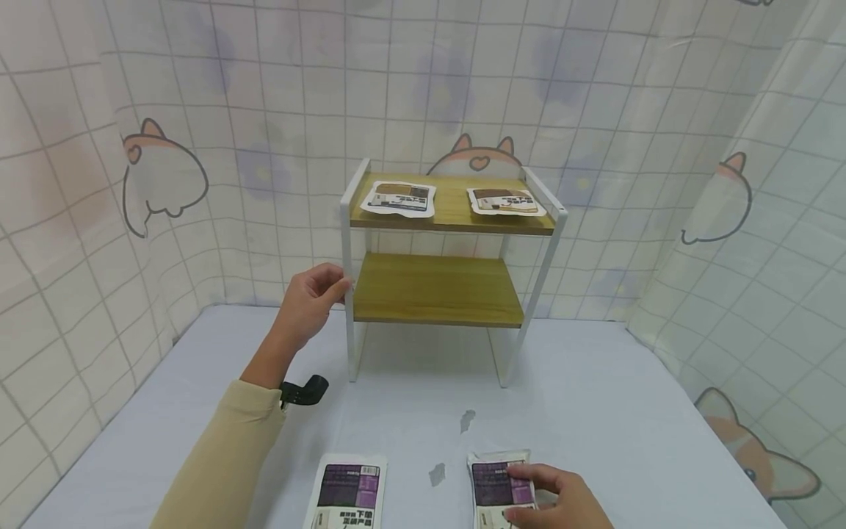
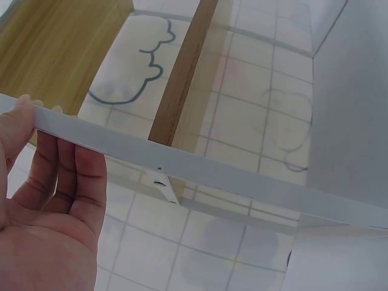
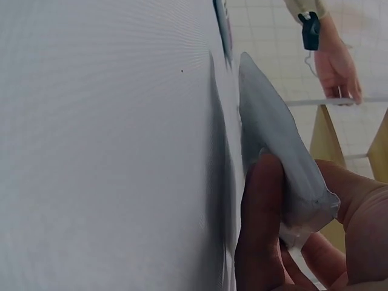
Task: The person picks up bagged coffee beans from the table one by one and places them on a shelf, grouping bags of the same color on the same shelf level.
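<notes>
A two-tier shelf (image 1: 439, 288) with wooden boards and a white frame stands on the table. My left hand (image 1: 309, 301) holds its left front post (image 2: 121, 140), the thumb on one side and curled fingers on the other in the left wrist view. At the front, my right hand (image 1: 562, 501) pinches a white packet (image 1: 492, 481) with a purple and black label. From the right wrist view, this packet (image 3: 273, 115) is tilted, with part of it off the tabletop. A similar purple-labelled packet (image 1: 350, 485) lies flat to its left.
Two packets with brown and white labels lie on the upper board, one at the left (image 1: 399, 200) and one at the right (image 1: 505, 202). Two small grey patches (image 1: 437, 474) mark the white table (image 1: 581, 397). A grid-patterned curtain (image 1: 291, 95) hangs behind and at the sides.
</notes>
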Tool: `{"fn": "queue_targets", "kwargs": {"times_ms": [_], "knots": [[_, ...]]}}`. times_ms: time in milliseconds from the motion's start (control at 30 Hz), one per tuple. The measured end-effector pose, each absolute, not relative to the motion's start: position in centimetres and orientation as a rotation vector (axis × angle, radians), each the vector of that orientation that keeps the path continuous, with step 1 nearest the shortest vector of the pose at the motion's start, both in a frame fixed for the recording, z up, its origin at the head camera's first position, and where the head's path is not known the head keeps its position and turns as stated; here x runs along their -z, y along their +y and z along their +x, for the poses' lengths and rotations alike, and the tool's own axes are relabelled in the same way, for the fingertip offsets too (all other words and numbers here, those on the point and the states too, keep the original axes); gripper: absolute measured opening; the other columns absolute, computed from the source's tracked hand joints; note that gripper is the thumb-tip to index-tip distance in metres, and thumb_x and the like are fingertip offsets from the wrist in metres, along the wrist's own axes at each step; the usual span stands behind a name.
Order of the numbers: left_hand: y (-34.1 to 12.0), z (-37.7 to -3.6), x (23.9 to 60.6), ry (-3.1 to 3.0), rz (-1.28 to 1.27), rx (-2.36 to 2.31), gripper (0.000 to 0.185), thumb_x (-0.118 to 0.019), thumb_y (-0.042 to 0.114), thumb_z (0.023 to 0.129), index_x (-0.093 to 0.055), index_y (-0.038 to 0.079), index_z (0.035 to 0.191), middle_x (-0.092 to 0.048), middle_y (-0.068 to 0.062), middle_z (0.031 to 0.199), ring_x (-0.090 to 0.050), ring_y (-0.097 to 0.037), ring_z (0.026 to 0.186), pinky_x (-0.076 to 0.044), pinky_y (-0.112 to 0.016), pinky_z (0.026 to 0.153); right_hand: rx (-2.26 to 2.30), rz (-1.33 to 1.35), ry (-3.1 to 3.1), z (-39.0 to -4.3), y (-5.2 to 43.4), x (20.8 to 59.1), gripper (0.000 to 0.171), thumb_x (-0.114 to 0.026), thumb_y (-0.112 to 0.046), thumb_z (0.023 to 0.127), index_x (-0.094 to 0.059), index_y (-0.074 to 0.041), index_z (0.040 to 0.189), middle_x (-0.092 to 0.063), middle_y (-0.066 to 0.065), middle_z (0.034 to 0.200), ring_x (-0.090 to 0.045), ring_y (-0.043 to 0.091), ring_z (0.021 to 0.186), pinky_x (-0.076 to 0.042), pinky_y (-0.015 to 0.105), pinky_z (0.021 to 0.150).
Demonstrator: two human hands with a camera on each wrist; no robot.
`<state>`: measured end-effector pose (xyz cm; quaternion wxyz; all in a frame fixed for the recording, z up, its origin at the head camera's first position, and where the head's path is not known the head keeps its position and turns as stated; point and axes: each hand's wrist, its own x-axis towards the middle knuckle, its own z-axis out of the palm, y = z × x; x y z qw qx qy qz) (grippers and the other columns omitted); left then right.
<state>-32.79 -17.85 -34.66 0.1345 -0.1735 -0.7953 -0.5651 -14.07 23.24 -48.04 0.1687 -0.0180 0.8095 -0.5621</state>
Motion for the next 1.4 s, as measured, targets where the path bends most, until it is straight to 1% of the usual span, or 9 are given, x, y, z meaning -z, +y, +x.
{"fn": "queue_targets", "kwargs": {"times_ms": [100, 500, 700, 800, 1000, 1133, 1267, 1400], "knots": [[-17.8, -32.7, 34.7, -2.300, -0.500, 1.646, 0.023, -0.065, 0.030, 0.102, -0.069, 0.009, 0.111, -0.069, -0.009, 0.104, -0.065, -0.019, 0.094, -0.055, -0.021, 0.084, 1.625, -0.048, 2.278, -14.0, 23.2, 47.9, 0.062, -0.085, -0.022, 0.084, -0.061, 0.003, 0.136, -0.060, 0.032, 0.135, -0.068, 0.023, 0.098, -0.063, 0.041, 0.082], [-17.8, -32.7, 35.0, -2.281, -0.522, 1.616, 0.026, -0.064, 0.031, 0.102, -0.069, 0.008, 0.112, -0.069, -0.012, 0.106, -0.064, -0.020, 0.093, -0.055, -0.020, 0.083, 1.628, -0.059, 2.223, -14.0, 23.2, 48.4, 0.068, -0.085, -0.024, 0.084, -0.058, 0.003, 0.140, -0.055, 0.035, 0.140, -0.068, 0.024, 0.100, -0.062, 0.040, 0.085], [-17.8, -32.8, 35.1, -2.278, -0.525, 1.600, 0.025, -0.064, 0.030, 0.102, -0.069, 0.008, 0.112, -0.070, -0.013, 0.106, -0.065, -0.019, 0.092, -0.055, -0.020, 0.083, 1.673, -0.060, 2.168, -14.0, 23.2, 48.1, 0.068, -0.084, -0.020, 0.085, -0.055, 0.004, 0.142, -0.050, 0.037, 0.144, -0.069, 0.025, 0.098, -0.062, 0.040, 0.084], [-17.8, -32.8, 35.0, -2.279, -0.523, 1.604, 0.025, -0.065, 0.030, 0.102, -0.069, 0.008, 0.112, -0.070, -0.012, 0.106, -0.065, -0.019, 0.092, -0.055, -0.020, 0.083, 1.693, -0.052, 2.145, -14.0, 23.1, 47.8, 0.067, -0.083, -0.021, 0.086, -0.055, 0.003, 0.142, -0.049, 0.037, 0.145, -0.070, 0.025, 0.096, -0.062, 0.040, 0.083], [-17.8, -32.8, 35.0, -2.276, -0.528, 1.605, 0.025, -0.065, 0.030, 0.102, -0.069, 0.007, 0.112, -0.070, -0.012, 0.105, -0.065, -0.018, 0.091, -0.055, -0.020, 0.083, 1.700, -0.008, 2.125, -14.1, 23.0, 47.2, 0.069, -0.085, -0.026, 0.085, -0.057, -0.002, 0.143, -0.044, 0.037, 0.148, -0.071, 0.026, 0.096, -0.062, 0.039, 0.083], [-17.8, -32.7, 34.9, -2.273, -0.536, 1.601, 0.025, -0.065, 0.030, 0.102, -0.069, 0.007, 0.112, -0.070, -0.012, 0.106, -0.066, -0.018, 0.092, -0.056, -0.022, 0.084, 1.719, -0.014, 2.119, -14.1, 22.8, 46.7, 0.071, -0.085, -0.026, 0.085, -0.056, 0.000, 0.143, -0.042, 0.040, 0.148, -0.073, 0.027, 0.097, -0.063, 0.041, 0.084], [-17.8, -32.7, 34.8, -2.270, -0.542, 1.597, 0.025, -0.065, 0.029, 0.102, -0.069, 0.006, 0.112, -0.070, -0.012, 0.105, -0.066, -0.018, 0.092, -0.057, -0.023, 0.085, 1.696, -0.023, 2.183, -14.3, 22.7, 46.4, 0.070, -0.086, -0.028, 0.084, -0.057, 0.000, 0.142, -0.045, 0.040, 0.146, -0.073, 0.026, 0.095, -0.063, 0.041, 0.084], [-17.8, -32.8, 34.8, -2.259, -0.555, 1.608, 0.024, -0.065, 0.027, 0.102, -0.069, 0.005, 0.111, -0.070, -0.012, 0.105, -0.065, -0.017, 0.092, -0.056, -0.022, 0.084, 1.662, -0.012, 2.250, -14.5, 22.6, 46.3, 0.069, -0.088, -0.028, 0.081, -0.061, -0.003, 0.139, -0.052, 0.034, 0.141, -0.074, 0.025, 0.091, -0.063, 0.036, 0.083]]}}
